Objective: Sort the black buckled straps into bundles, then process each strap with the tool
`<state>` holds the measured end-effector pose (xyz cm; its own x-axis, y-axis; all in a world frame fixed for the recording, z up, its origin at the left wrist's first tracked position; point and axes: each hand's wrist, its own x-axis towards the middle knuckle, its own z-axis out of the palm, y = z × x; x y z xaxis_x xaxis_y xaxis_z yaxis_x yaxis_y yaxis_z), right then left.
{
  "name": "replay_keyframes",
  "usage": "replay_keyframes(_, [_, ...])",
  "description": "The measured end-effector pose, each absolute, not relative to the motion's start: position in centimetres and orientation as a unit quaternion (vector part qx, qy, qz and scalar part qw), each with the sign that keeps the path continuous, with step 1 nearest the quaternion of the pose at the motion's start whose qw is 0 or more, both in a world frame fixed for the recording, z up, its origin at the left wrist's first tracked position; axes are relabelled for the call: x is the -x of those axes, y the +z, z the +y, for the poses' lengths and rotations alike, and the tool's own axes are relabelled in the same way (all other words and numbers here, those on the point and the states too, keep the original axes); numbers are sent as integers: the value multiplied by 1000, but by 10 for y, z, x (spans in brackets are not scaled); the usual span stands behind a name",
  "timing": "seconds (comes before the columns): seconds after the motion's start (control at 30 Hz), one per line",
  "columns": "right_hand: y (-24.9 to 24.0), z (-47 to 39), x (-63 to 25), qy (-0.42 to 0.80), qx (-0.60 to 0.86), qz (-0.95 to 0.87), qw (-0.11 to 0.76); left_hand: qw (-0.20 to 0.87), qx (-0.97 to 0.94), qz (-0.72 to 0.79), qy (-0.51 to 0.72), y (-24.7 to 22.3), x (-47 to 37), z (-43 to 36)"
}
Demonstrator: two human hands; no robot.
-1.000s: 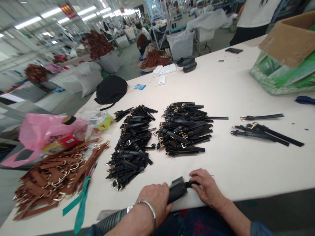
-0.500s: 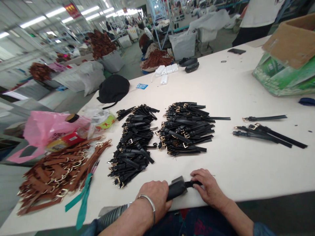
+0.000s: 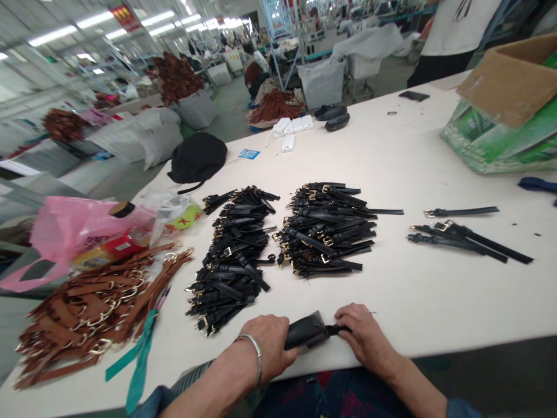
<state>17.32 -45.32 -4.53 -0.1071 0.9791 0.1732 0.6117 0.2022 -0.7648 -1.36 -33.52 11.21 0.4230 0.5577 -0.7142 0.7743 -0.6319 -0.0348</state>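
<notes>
My left hand [image 3: 267,345], with a metal bangle at the wrist, is closed around a black hand tool [image 3: 307,330] with a wide, flared head. A grey ribbed hose or sleeve [image 3: 191,374] lies behind that wrist. My right hand [image 3: 365,337] pinches a short black strap [image 3: 338,329], whose other end meets the tool's head; whether it goes inside is hidden. Beyond my hands lie two piles of black buckled straps, a left pile [image 3: 230,249] and a right pile [image 3: 328,226]. Several more buckled straps [image 3: 470,238] are spread to the right.
Brown straps with metal rings [image 3: 91,313], a teal ribbon [image 3: 141,354] and a pink plastic bag [image 3: 82,226] occupy the table's left. A black cap [image 3: 198,157], white power blocks [image 3: 296,125] and a phone [image 3: 414,96] lie farther back. A green carton [image 3: 496,130] stands at right.
The tool's head has tilted slightly and sits a little farther left. Less of the strap shows between it and my right fingers. The whole view has shifted slightly.
</notes>
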Motion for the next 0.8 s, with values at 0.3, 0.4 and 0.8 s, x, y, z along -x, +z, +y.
replay_keyframes(0.3, [-52, -460, -172, 193, 544, -733, 360, 174, -835, 387, -352, 115, 16, -330])
replay_keyframes(0.4, [-52, -459, -172, 200, 553, -725, 358, 170, -846, 377, -335, 106, 10, -326])
replay_keyframes(0.8, [-58, -464, -161, 121, 624, -681, 362, 204, -825, 427, -309, 87, 29, -336])
